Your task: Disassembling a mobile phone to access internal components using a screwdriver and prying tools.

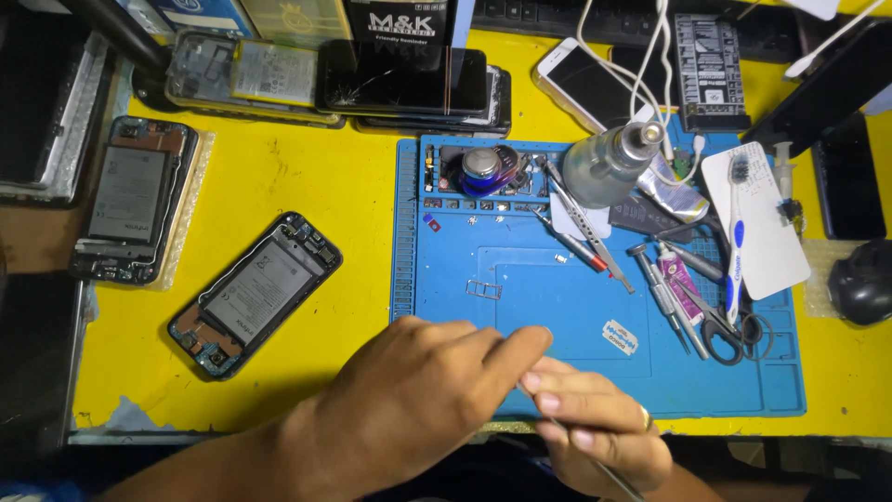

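A person's left hand and right hand meet at the lower centre of the frame, over the near edge of a blue repair mat. The right hand pinches a thin metal tool that runs toward the bottom edge; the left hand's fingers are drawn together at their tips, touching the right, and whether they pinch some small part cannot be told, since the knuckles hide it. Work this fine seems to call for both wrists braced on the mat's edge and only the fingertips moving, lest a tiny piece skip away.

The mat lies on a yellow bench. On it, at centre, rests a small SIM tray; to the right lie a razor blade, tweezers, screwdrivers, scissors and a toothbrush on a white card. A glass solvent bottle stands at upper centre. At left, two opened phones show their batteries; a cracked phone sits along the top.
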